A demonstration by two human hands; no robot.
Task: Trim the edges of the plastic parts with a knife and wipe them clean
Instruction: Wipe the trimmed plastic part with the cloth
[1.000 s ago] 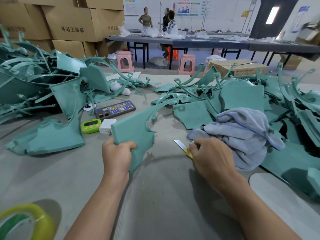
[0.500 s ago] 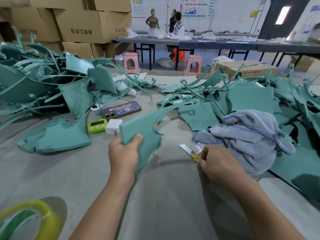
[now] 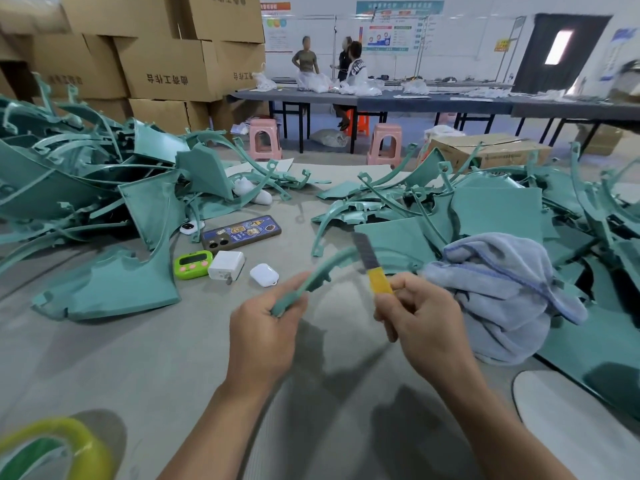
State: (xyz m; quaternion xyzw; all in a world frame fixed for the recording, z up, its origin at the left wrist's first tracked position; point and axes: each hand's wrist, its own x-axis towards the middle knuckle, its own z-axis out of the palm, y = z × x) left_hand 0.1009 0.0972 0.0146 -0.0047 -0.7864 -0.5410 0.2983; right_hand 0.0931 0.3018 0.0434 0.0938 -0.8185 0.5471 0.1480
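Grips the plastic part [image 3: 320, 271] at its near end with the left hand [image 3: 266, 336], fingers curled round it, raised above the table [image 3: 104, 358]; presents it now as a thin curved strip turned edge-on, where half a second ago showed its broad flat face. Holds the knife [image 3: 372, 268] in the right hand [image 3: 420, 322], thumb and fingers pinched on the yellow handle, grey blade pointing up and away; lifted off the table, where a second ago lay under that hand just beside the towel [image 3: 502, 289]. Crosses the part's far curved arm with the blade as seen from the head camera; cannot tell whether touching. Suggests the pick-up is finished and trimming along that edge is about to begin; no wiping yet, with the towel lying crumpled at the right against the heap of parts [image 3: 495, 206]. Calls for a firm left grip and fingers kept out of the blade's path. Leaves the phone [image 3: 240, 232], green timer [image 3: 193, 265], white charger [image 3: 227, 265] and earbud case [image 3: 264, 274] lying beyond the hands.
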